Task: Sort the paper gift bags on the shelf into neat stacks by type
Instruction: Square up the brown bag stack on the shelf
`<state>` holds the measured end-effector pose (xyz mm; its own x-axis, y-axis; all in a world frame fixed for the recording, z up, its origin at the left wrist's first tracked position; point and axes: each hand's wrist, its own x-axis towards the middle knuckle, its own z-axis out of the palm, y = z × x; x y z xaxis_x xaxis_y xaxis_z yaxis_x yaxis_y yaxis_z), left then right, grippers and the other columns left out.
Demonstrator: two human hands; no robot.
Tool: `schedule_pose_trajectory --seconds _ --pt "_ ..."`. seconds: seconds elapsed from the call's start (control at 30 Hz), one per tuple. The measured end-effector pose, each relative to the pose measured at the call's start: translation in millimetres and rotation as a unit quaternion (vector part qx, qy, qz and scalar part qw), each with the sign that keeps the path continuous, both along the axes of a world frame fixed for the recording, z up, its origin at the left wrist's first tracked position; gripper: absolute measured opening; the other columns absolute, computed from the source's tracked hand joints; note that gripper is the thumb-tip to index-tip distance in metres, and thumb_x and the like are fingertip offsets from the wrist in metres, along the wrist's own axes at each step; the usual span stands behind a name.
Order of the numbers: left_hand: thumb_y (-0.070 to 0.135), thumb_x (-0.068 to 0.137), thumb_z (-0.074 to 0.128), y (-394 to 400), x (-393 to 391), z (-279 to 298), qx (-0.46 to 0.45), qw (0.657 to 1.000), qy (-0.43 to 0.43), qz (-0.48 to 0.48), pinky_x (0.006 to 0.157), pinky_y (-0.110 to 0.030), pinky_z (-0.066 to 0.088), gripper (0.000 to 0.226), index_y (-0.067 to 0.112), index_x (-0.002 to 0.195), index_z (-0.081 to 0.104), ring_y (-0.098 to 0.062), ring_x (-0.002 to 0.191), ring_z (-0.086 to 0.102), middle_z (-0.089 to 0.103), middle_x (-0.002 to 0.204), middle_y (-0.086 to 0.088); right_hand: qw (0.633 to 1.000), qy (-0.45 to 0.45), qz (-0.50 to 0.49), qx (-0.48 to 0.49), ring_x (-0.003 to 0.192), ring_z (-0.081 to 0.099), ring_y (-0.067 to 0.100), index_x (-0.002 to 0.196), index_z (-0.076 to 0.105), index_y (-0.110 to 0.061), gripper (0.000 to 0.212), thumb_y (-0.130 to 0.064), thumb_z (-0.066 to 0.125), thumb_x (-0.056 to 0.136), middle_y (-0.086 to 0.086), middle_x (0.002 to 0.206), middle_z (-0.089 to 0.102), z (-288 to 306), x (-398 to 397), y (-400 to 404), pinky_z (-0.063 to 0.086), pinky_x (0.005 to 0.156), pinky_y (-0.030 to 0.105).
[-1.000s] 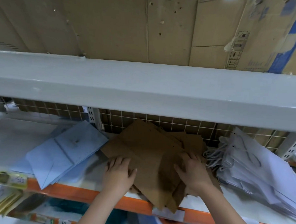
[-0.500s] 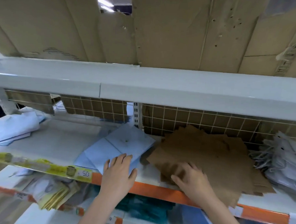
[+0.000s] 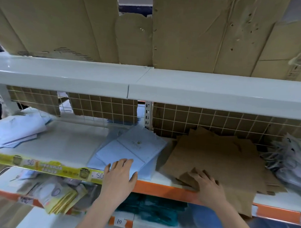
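**Shelf Inspection: Both Hands Laid on Bag Stacks**

The fingers of the left hand are seen straight and slightly spread, laid flat on the near edge of the pale blue bags; nothing is gripped. The fingers of the right hand are likewise extended with small gaps between them, pressed palm-down on the near corner of the brown kraft bags; no pinch is observed.

The blue bags are found as a loose, skewed pile, fanned at an angle, on the white shelf just left of the upright post. The brown bags are found flat but untidy, with corners splayed and one sheet hanging over the orange front rail. The two piles are placed side by side, close together. White bags with cord handles are noted at the right edge, and a further pale heap at the far left.
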<state>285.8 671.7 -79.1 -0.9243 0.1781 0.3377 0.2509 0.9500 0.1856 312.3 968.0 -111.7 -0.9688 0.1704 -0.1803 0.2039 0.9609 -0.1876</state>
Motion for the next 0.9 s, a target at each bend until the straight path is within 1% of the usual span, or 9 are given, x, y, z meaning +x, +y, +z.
schedule_pose_trajectory --seconds 0.1,0.13,0.2,0.33,0.4,0.47,0.53,0.63,0.9 --pt "0.032 0.078 0.073 26 -5 1 0.016 1.000 0.001 -0.024 0.086 -0.048 0.050 0.040 0.015 0.115 0.066 -0.027 0.098 0.066 0.068 0.109 -0.002 0.999 0.013 -0.031 -0.009 0.144 0.023 0.019 0.143 0.025 -0.048 0.066 -0.012 0.044 0.092 -0.011 0.156 0.025 7 -2 21 0.028 0.113 0.049" --pt "0.032 0.081 0.069 36 -7 1 0.022 0.999 -0.006 -0.028 0.089 -0.048 0.048 0.041 0.015 0.118 0.064 -0.027 0.101 0.064 0.067 0.113 -0.002 0.999 0.011 -0.041 -0.016 0.142 0.028 0.019 0.143 0.025 -0.048 0.065 -0.010 0.044 0.093 -0.010 0.154 0.029 8 -3 30 0.031 0.111 0.050" --pt "0.032 0.081 0.069 53 -11 0 0.021 0.999 -0.008 -0.036 0.086 -0.047 0.050 0.040 0.015 0.117 0.065 -0.028 0.098 0.065 0.068 0.110 -0.002 0.998 0.004 -0.052 -0.038 0.141 0.031 0.020 0.143 0.024 -0.047 0.064 -0.012 0.044 0.093 -0.008 0.154 0.030 8 -7 47 0.033 0.110 0.052" --pt "0.035 0.073 0.073 83 -15 0 0.004 0.999 -0.013 -0.042 0.073 -0.044 0.055 0.039 0.015 0.106 0.068 -0.026 0.085 0.068 0.070 0.097 -0.002 0.994 0.015 -0.055 -0.090 0.149 0.006 0.017 0.143 0.027 -0.045 0.055 -0.018 0.037 0.095 -0.017 0.158 0.015 7 -20 77 0.011 0.114 0.062" --pt "0.034 0.077 0.073 95 -16 -1 0.018 0.999 -0.015 -0.041 0.081 -0.046 0.053 0.039 0.014 0.111 0.066 -0.027 0.093 0.067 0.068 0.104 -0.003 0.994 0.013 -0.041 -0.099 0.149 0.002 0.017 0.143 0.028 -0.045 0.053 -0.022 0.037 0.096 -0.018 0.159 0.011 7 -23 87 0.006 0.114 0.063" --pt "0.036 0.089 0.060 106 -15 0 0.041 0.997 -0.042 -0.040 0.097 -0.046 0.043 0.041 0.015 0.125 0.058 -0.027 0.112 0.058 0.062 0.121 -0.004 0.995 0.018 -0.022 -0.099 0.149 0.000 0.017 0.144 0.027 -0.043 0.053 -0.024 0.039 0.096 -0.018 0.159 0.009 8 -23 95 0.006 0.114 0.062" --pt "0.039 0.095 0.048 116 -16 -1 0.046 0.997 -0.049 -0.037 0.104 -0.041 0.035 0.045 0.017 0.134 0.050 -0.025 0.122 0.050 0.055 0.132 -0.003 0.995 0.041 -0.012 -0.085 0.149 0.002 0.016 0.145 0.028 -0.039 0.054 -0.025 0.043 0.095 -0.015 0.159 0.011 9 -21 99 0.009 0.117 0.056" --pt "0.041 0.096 0.043 127 -15 2 0.048 0.996 -0.062 -0.041 0.107 -0.039 0.032 0.047 0.020 0.138 0.045 -0.023 0.126 0.047 0.051 0.137 -0.001 0.994 0.088 -0.012 -0.067 0.148 0.007 0.016 0.144 0.031 -0.035 0.052 -0.027 0.046 0.095 -0.012 0.157 0.018 9 -16 104 0.012 0.118 0.050" --pt "0.045 0.098 0.036 142 -16 12 0.014 0.995 -0.088 -0.050 0.108 -0.035 0.027 0.049 0.026 0.143 0.034 -0.017 0.131 0.039 0.042 0.144 0.004 0.996 0.064 0.003 -0.065 0.148 0.004 0.013 0.146 0.028 -0.037 0.055 -0.034 0.047 0.094 -0.012 0.159 0.015 5 -13 112 0.010 0.119 0.046"
